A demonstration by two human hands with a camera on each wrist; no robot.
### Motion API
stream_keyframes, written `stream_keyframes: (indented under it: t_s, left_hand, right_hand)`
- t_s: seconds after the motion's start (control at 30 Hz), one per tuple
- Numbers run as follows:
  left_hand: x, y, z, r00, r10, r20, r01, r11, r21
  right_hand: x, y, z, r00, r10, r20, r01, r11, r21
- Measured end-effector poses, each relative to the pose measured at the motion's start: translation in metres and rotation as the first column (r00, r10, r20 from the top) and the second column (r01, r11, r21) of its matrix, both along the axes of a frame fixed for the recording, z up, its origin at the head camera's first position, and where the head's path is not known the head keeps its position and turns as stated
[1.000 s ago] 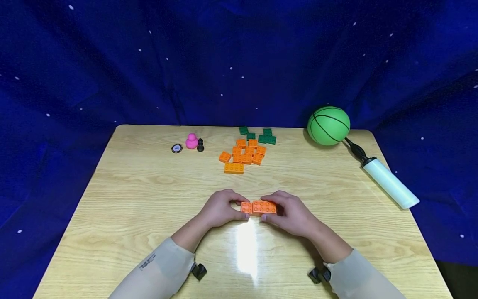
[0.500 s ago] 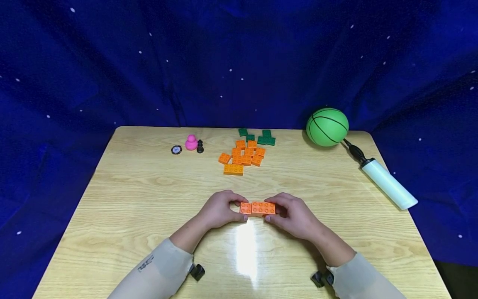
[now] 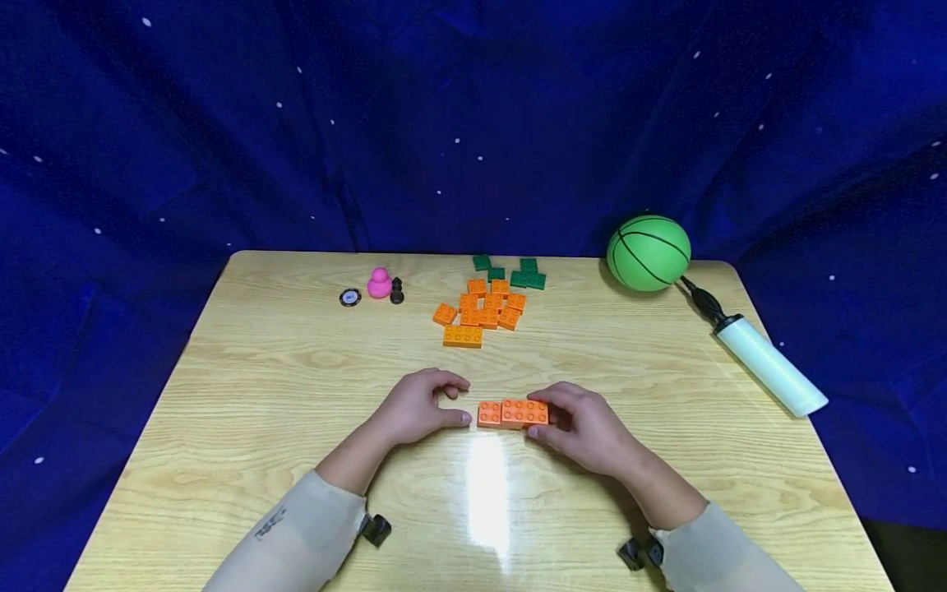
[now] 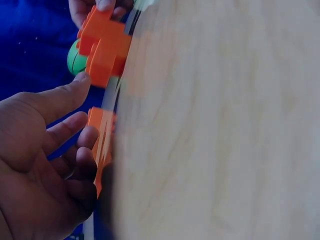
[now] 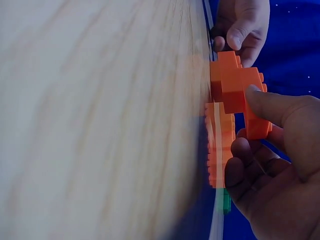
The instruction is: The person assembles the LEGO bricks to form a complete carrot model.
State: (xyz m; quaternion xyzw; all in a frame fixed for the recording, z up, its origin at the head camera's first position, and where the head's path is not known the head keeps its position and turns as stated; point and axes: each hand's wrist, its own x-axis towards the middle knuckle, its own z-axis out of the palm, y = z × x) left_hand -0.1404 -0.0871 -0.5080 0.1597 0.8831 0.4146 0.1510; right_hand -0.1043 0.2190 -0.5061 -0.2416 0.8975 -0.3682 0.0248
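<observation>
In the head view, a joined piece of orange toy bricks stands on the table, with a small square brick at its left and a longer brick at its right. The wrist views show another orange brick underneath them. My right hand pinches the right end of the longer brick, thumb on the near side and fingers on the far side. Just left of the piece is my left hand, apart from it and holding nothing. Its thumb and fingers are spread in the left wrist view.
Several loose orange bricks lie farther back, with green bricks behind them. At the back left are a poker chip, a pink duck and a black chess pawn. A green ball and hand pump lie right.
My left hand has let go of the small brick and moved left. My right hand shifted slightly right along the longer brick and still holds it.
</observation>
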Motion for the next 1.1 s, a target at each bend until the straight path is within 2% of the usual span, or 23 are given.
stream_keyframes:
  t_s: [0.2, 0.5, 0.83, 1.1]
  left_hand:
    - [-0.01, -0.014, 0.005, 0.997, 0.079, -0.011, -0.079, 0.996, 0.049]
    - [-0.03, -0.027, 0.007, 0.981, 0.187, -0.047, -0.183, 0.979, 0.091]
    - [-0.05, -0.022, 0.005, 0.973, 0.211, -0.09, -0.206, 0.977, 0.058]
    - [-0.066, -0.009, 0.002, 0.97, 0.203, -0.134, -0.202, 0.979, 0.018]
  right_hand:
    - [0.0, -0.001, 0.003, 1.0, -0.002, 0.015, 0.003, 1.0, -0.01]
    - [-0.001, -0.003, 0.003, 0.999, -0.013, 0.03, 0.013, 1.0, -0.006]
    - [-0.004, -0.005, 0.001, 0.999, -0.011, 0.033, 0.011, 1.0, -0.014]
    - [-0.005, -0.005, 0.0, 0.999, -0.006, 0.037, 0.007, 1.0, -0.019]
